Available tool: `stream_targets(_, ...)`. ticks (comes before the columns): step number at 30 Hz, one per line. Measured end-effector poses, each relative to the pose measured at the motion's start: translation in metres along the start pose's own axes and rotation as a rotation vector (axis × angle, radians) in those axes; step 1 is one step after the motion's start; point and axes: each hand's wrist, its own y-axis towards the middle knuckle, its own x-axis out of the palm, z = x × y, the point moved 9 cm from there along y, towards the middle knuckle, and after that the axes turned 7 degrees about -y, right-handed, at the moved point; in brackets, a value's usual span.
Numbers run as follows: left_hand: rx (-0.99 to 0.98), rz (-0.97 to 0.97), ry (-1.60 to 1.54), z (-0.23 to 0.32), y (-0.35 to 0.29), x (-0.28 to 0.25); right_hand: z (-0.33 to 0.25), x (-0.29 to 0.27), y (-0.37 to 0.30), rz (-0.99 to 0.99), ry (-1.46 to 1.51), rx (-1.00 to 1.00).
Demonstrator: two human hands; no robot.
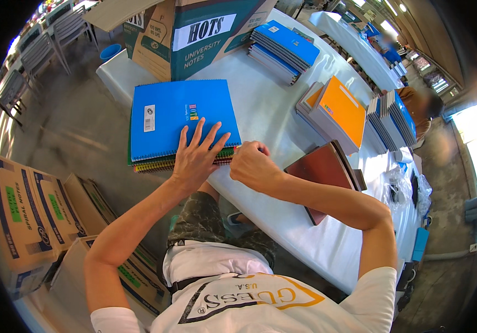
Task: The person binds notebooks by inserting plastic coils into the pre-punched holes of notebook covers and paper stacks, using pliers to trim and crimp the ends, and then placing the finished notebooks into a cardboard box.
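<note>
While left hand (193, 158) lies spread, released, on notebooks (172, 102), right hand (256, 166) curls at their corner. Cannot tell right grip.

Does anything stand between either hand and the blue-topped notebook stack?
Nothing visible does: the left hand rests spread on the blue-topped notebook stack, and the right hand is at its near right corner.

A green-and-brown carton (208, 53) stands on the white-covered counter (266, 108), with orange-covered books (338, 111) piled farther right. Near them lies a reddish-brown flat thing (321, 171), perhaps a ledger, partly hidden. Cardboard boxes (19, 213) sit at lower left; grey chairs (75, 28) and a blue bucket (110, 53) stand beyond.
</note>
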Motion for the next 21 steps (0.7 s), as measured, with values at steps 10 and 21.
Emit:
stream_targets(10, 0.234, -0.049, -0.118, 0.038, -0.025, -0.035, 0.048, 0.125, -0.038, -0.103, 0.723, 0.450)
stream_targets(21, -1.359, -0.280, -1.630, -0.035, -0.189, 0.059, 0.149, 0.057, 0.117, 0.709, 1.040, 0.444)
